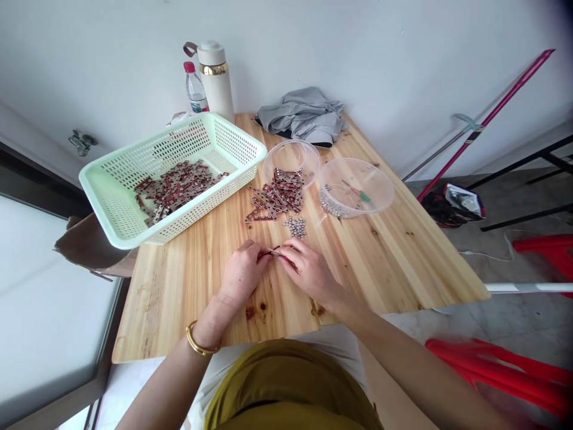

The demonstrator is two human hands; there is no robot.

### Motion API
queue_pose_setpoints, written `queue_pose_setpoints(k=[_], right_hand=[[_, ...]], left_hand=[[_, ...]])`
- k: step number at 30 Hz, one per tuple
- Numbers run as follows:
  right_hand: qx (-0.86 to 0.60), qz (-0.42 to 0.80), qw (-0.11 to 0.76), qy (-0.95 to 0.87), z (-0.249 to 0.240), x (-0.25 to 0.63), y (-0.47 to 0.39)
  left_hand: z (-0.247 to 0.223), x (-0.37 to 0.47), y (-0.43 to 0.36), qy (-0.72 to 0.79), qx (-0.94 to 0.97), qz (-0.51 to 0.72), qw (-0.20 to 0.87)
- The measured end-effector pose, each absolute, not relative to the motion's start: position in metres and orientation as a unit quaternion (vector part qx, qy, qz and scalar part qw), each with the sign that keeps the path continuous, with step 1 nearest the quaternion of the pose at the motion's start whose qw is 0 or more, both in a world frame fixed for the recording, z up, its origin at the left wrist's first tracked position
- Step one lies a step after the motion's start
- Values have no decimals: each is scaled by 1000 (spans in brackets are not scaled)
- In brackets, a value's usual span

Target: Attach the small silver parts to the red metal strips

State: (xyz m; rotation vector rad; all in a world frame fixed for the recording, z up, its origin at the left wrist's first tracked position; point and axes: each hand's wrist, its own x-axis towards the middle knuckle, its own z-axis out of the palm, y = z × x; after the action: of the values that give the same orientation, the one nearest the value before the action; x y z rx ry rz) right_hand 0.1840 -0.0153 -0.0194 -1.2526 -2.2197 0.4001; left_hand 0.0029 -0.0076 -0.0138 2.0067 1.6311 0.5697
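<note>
My left hand (243, 270) and my right hand (310, 269) meet above the near part of the table. Between their closed fingertips is a thin red-and-metal strip (276, 253), seen nearly edge-on and partly covered by the fingers. Just beyond them lies a small cluster of silvery metal pieces (295, 226), too small to name surely. Behind that spreads a pile of dark red strips with metal dots (278, 194), partly spilling from a tipped clear plastic tub (308, 156). Another clear round tub (380, 190) holds more silvery pieces and a green-handled tool (363, 196).
A pale green basket (224, 186) with many more strips stands at the left. At the back are a white flask (219, 89), a water bottle (195, 88) and a grey cloth (304, 113). Red stools (501, 364) and a pink pole (505, 92) are on the right.
</note>
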Motion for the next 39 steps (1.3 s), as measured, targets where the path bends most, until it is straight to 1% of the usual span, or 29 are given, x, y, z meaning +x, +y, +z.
queue_pose_setpoints(k=[3,7,10,13,15,17,20,25,30,39], right_hand=[[-462,139,254,-838,-21,179,-15],[-461,157,250,-837,-19,173,-17],[-467,181,288,-816,-16,180,-15],[-542,161,351,-747,-17,204,-7],[-589,132,339,-721,-18,223,-1],[-599,142,321,-719,-18,236,1],[-571,155,300,-749,-15,238,-8],[-525,168,251,-796,-10,209,-27],[-551,146,252,-782,-16,191,-27],[-557,135,238,-784,-19,188,-28]], left_hand=[[-14,3,-8,601,739,196,233],[-15,3,-9,604,740,193,221],[-14,3,-10,597,740,211,228],[-13,4,-10,591,743,214,229],[-13,4,-10,596,744,204,224],[-13,4,-9,603,739,201,224],[-10,5,-8,614,723,206,240],[-2,9,-3,622,710,197,263],[2,12,-1,638,698,188,264],[-1,12,-1,638,699,193,258]])
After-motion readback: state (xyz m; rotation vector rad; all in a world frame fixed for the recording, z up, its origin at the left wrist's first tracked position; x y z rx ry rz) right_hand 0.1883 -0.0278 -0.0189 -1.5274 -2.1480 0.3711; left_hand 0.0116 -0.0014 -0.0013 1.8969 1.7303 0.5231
